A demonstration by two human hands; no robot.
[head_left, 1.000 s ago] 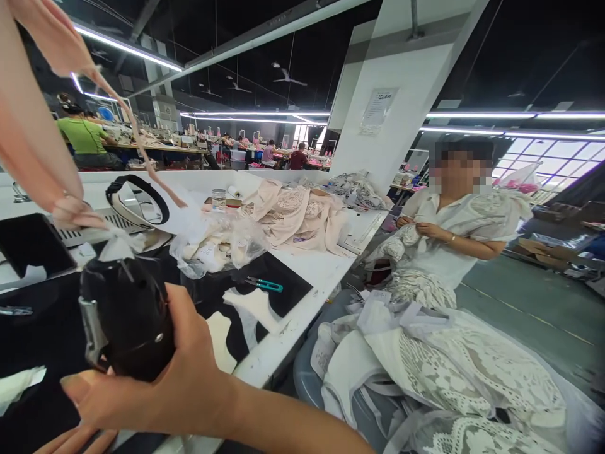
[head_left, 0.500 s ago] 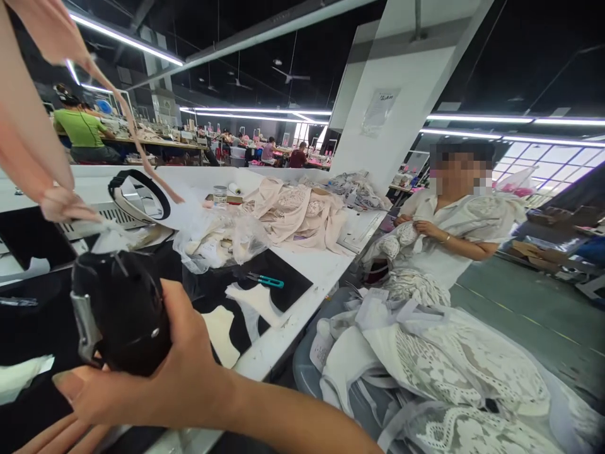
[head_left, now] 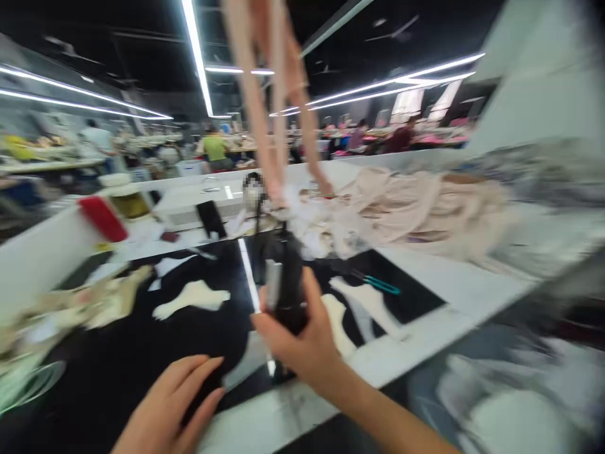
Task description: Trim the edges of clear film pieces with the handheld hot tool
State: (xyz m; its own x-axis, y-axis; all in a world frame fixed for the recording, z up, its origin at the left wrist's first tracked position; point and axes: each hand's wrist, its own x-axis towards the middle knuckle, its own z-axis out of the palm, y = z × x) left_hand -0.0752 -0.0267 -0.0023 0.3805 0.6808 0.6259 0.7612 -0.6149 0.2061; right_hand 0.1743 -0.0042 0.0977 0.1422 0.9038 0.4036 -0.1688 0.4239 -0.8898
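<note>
My right hand [head_left: 307, 334] is wrapped round a black handheld device [head_left: 286, 284] with a silver strip on its side; motion blur hides its exact kind. Lower left, my left hand [head_left: 174, 403] is empty, its fingers apart and loosely bent above the black mat [head_left: 118, 366]. A cream cut fabric piece [head_left: 191, 299] lies on the mat beyond my left hand. To the right of the device are another cream piece [head_left: 339, 325] and a white piece [head_left: 371, 306]. Teal thread snips [head_left: 382, 285] lie behind them.
Pale pink fabric [head_left: 425, 208] is heaped at the back right. Pink strips [head_left: 258, 94] hang from above. Beige scraps [head_left: 94, 302] lie at left, near a red object [head_left: 103, 217]. White garments [head_left: 520, 403] sit below the table's right edge. People work in the background.
The view has swung left, and the co-worker at right is out of sight. My left hand, mostly hidden before, now shows at lower left. My right hand still holds the black device.
</note>
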